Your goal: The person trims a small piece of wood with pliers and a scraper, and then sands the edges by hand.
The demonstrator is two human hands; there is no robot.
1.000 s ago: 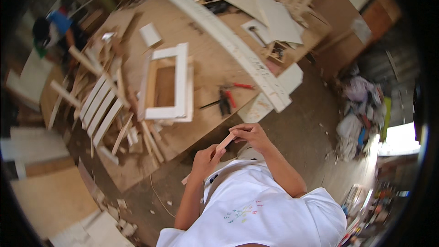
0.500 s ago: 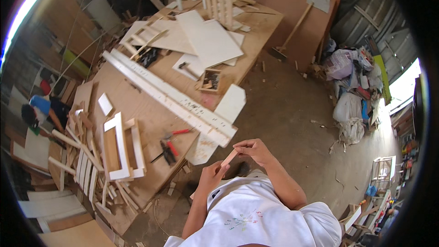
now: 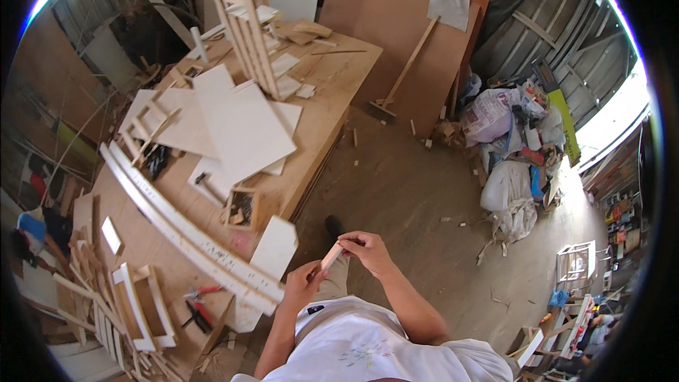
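Observation:
A short flat strip of pale wood (image 3: 331, 255) is held in front of my body by both hands. My left hand (image 3: 303, 284) pinches its lower left end, and my right hand (image 3: 368, 252) has its fingertips closed on the upper right end. To the left of my hands is the large wooden workbench (image 3: 338, 79), where two long white rails (image 3: 185, 230) lie side by side. Red-handled pliers (image 3: 201, 293) and a black tool with a red part (image 3: 198, 317) lie near the bench's front edge.
White boards (image 3: 233, 134), a hammer (image 3: 206, 185) and a small box of hardware (image 3: 242, 209) lie on the bench. A broom (image 3: 409, 71) leans on a brown panel behind. Filled sacks (image 3: 506, 191) are piled at right. Another person (image 3: 35, 230) is at far left.
My view has turned to the right, so the bench has shifted left and downward in the picture. My foot now shows ahead of my hands. Both hands still hold the wood strip.

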